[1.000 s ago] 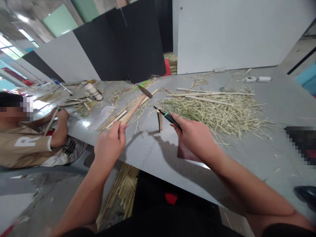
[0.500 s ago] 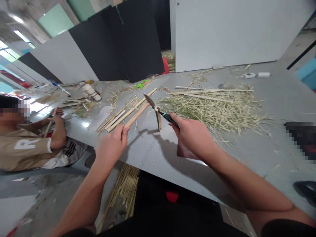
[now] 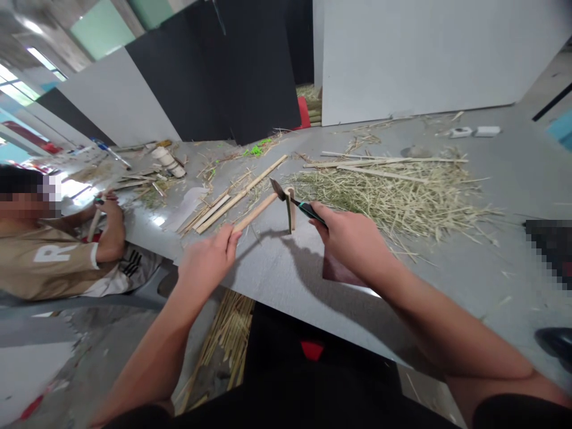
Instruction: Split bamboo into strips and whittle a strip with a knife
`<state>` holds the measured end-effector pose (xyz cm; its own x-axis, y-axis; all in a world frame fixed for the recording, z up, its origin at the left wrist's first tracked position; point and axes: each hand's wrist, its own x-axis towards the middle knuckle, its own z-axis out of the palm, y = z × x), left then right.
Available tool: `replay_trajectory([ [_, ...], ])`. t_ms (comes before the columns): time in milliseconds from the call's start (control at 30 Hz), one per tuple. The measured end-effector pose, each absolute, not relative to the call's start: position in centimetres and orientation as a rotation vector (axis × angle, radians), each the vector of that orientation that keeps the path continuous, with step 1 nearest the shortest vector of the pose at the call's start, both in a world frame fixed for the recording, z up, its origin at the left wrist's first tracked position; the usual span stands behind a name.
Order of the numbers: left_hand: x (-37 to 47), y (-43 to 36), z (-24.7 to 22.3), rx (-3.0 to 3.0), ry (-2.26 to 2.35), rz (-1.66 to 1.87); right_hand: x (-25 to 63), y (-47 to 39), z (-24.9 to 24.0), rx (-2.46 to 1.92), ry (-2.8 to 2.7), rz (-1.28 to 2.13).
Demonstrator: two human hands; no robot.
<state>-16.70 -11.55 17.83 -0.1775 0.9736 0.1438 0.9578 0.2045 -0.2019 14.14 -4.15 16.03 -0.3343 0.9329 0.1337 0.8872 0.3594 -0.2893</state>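
My left hand (image 3: 210,253) is closed round the near end of a pale wooden strip (image 3: 257,213), which slants up and away over the table. My right hand (image 3: 342,229) grips the dark, green-trimmed handle of a knife (image 3: 307,208). The knife's blade points up and left, close to the strip's far end; whether they touch I cannot tell. Just by the blade a curled shaving (image 3: 291,215) hangs down. A dark reddish flat piece (image 3: 337,270) lies on the table beneath my right wrist.
Thin shavings (image 3: 393,193) are heaped at the back right of the grey table (image 3: 268,268). Long strips (image 3: 241,193) lie at the back left. A person (image 3: 49,250) sits at far left, holding a strip. White small items (image 3: 487,131) lie at far right.
The knife blade has moved right and slightly down relative to the strip's far end. The whole view has shifted a little.
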Motion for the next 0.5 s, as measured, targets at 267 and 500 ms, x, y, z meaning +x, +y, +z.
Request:
replay_trajectory([
  [267, -16.6, -10.9, 17.3, -1.931, -2.336, -0.182, 14.0, -4.3, 16.4, -1.632, -2.359, 0.274],
  [500, -17.1, -10.6, 18.4, -1.808, -2.359, -0.388, 14.1, -4.0, 15.6, -1.637, -2.364, 0.228],
])
